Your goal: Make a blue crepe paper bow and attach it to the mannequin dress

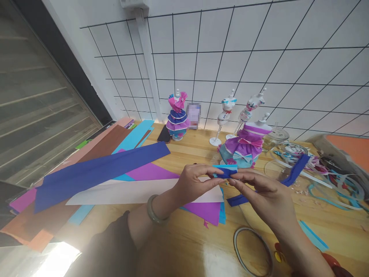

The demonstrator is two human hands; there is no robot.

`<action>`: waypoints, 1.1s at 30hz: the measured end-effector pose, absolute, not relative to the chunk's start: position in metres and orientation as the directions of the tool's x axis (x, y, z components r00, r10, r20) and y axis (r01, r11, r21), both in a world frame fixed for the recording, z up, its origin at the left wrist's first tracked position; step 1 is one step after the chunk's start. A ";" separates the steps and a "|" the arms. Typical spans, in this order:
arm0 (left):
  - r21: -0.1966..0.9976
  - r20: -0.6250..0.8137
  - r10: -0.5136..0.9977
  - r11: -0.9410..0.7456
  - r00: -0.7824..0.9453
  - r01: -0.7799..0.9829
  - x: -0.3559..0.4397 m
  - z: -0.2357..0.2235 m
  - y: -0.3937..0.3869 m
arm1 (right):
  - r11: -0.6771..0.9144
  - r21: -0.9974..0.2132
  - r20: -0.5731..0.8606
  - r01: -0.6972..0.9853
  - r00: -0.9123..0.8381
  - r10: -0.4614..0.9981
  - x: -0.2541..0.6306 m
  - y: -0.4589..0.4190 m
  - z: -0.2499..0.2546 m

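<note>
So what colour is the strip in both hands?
The strip is dark blue, with light blue along the top; best seen in the head view.

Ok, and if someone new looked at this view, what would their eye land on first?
Likely the pink-navy-purple dressed mannequin by the gridded wall, and the purple-and-turquoise dressed mannequin nearer, beyond the right hand. Next, the long dark blue strip slanting over other coloured strips on the left. At centre, left hand and right hand pinch a folded blue piece.
</note>
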State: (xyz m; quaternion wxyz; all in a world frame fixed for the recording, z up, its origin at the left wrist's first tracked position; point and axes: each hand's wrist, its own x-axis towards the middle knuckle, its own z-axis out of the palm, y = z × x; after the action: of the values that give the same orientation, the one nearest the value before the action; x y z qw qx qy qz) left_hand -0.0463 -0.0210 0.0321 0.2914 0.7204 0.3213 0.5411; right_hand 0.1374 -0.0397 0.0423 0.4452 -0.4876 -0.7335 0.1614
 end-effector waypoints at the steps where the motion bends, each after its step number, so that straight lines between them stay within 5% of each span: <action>1: 0.770 0.590 0.781 -0.621 0.205 0.147 -0.046 0.032 -0.021 | 0.474 -0.669 0.496 0.572 -0.130 0.858 0.137 -0.040 0.042; 24: 0.813 0.542 0.795 -0.578 0.274 0.070 -0.048 0.032 -0.020 | 0.459 -0.670 0.471 0.583 -0.144 0.871 0.138 -0.039 0.045; 33: 0.905 0.392 0.892 -0.418 0.226 0.080 -0.047 0.032 -0.024 | 0.436 -0.721 0.462 0.539 -0.096 0.882 0.138 -0.040 0.043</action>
State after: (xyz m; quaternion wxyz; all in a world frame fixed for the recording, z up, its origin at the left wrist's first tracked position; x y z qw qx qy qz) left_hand -0.0471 -0.0236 0.0320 0.4008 0.6728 0.3612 0.5063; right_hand 0.1377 -0.0403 0.0434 0.4535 -0.4961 -0.7158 0.1892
